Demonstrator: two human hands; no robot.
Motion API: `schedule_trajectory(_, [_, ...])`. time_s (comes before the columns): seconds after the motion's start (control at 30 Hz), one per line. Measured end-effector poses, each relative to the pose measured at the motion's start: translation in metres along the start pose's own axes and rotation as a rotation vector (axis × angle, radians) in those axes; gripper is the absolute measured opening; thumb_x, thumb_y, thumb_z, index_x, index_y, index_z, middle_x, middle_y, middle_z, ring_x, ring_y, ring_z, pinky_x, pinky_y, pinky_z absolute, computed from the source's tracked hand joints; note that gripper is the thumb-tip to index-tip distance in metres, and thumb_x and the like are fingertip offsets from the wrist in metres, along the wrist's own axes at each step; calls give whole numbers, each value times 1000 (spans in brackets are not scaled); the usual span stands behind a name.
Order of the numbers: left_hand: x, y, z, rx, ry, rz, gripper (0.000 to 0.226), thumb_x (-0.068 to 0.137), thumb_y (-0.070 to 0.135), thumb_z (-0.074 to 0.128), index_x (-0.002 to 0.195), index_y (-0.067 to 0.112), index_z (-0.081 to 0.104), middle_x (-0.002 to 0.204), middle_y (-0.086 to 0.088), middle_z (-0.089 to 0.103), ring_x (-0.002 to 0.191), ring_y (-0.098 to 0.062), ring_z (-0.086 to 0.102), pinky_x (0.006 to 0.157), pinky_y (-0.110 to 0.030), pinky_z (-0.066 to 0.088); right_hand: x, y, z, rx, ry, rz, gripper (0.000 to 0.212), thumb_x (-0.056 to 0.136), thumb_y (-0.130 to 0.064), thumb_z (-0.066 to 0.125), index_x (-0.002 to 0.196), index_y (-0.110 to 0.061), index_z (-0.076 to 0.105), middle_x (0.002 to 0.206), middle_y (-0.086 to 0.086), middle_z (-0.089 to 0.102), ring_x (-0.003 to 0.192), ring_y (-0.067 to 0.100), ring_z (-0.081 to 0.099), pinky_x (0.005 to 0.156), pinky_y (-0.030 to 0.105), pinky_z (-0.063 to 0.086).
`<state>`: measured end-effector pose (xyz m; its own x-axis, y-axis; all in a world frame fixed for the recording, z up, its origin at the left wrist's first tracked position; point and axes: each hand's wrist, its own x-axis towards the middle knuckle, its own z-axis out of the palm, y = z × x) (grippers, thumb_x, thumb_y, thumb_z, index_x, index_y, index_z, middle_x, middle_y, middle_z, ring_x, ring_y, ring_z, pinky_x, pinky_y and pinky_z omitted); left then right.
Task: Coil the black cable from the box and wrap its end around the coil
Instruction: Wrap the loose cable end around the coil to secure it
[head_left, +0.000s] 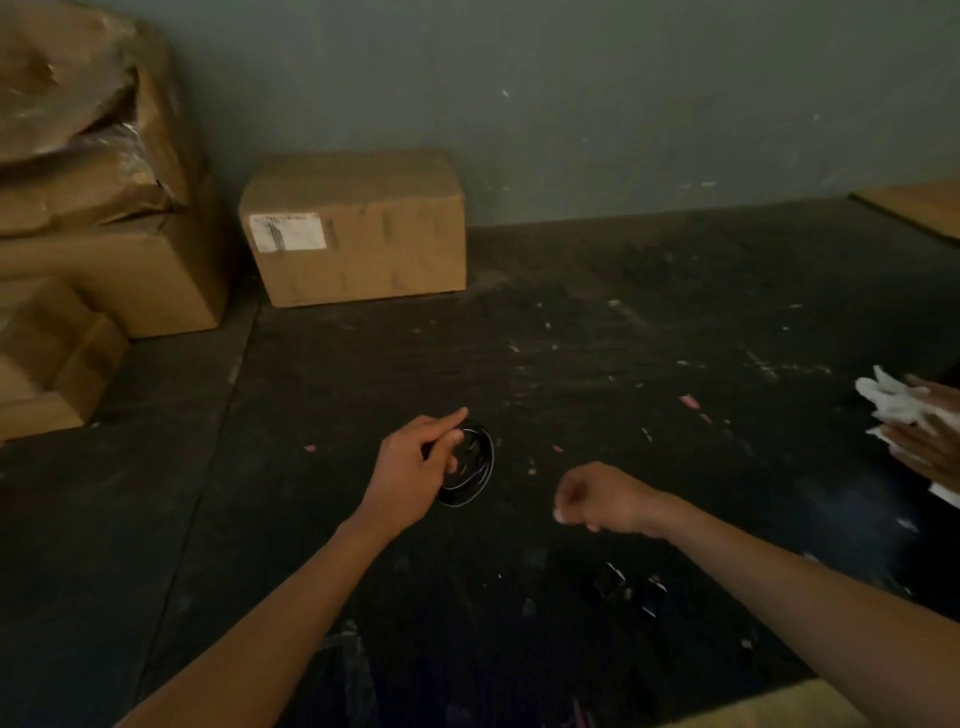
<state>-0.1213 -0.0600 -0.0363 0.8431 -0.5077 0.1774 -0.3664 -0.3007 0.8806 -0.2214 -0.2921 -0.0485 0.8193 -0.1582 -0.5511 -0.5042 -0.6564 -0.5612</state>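
Note:
A small coil of black cable (480, 475) hangs at the middle of the view over the dark table, with several loops showing thin glints. My left hand (415, 467) grips the coil's left side, thumb and fingers pinched on it and the index finger stretched out above. My right hand (597, 501) is to the right of the coil and apart from it, curled into a loose fist. I cannot tell whether a cable end runs into that fist. Some dark shiny objects (631, 590) lie on the table below my right wrist.
A closed cardboard box (358, 228) with a white label stands against the wall. Larger crumpled boxes (88, 171) pile up at the left. Another person's hands (930, 426) with white cloth are at the right edge. The dark table (649, 322) carries small scraps.

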Motion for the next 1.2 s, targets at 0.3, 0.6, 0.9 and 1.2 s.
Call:
schedule_trajectory(0.3, [-6,-18,15,-240,-17,-296,33,99,13,51,130,21,60,79,-2,62,53,-2,54,67,-27,59,-12,58,21,-524,-201,154,45,84,-31,71,122,-19,50,124,8,54,106,24,57,88,38,50])
schedule_trajectory(0.6, [-10,-25,11,-140,-55,-386,32,103,19,42,127,29,60,101,-7,66,42,-4,38,40,-17,32,-1,58,34,-542,-160,-168,29,92,-17,57,117,-32,52,119,1,47,103,18,54,88,38,48])
schedule_trajectory(0.9, [-7,-25,1,-104,-68,-435,33,105,20,34,119,31,62,87,-10,61,49,-7,40,46,-20,33,15,33,39,-534,-230,-259,23,85,-21,69,105,-18,56,115,4,53,101,18,53,85,36,47])
schedule_trajectory(1.2, [-10,-21,-10,14,-98,-419,25,104,17,36,126,30,39,71,-4,51,46,-7,42,41,-19,35,23,-22,22,-19,-52,-319,15,90,-18,66,95,-31,62,88,-6,65,79,7,64,81,33,55])
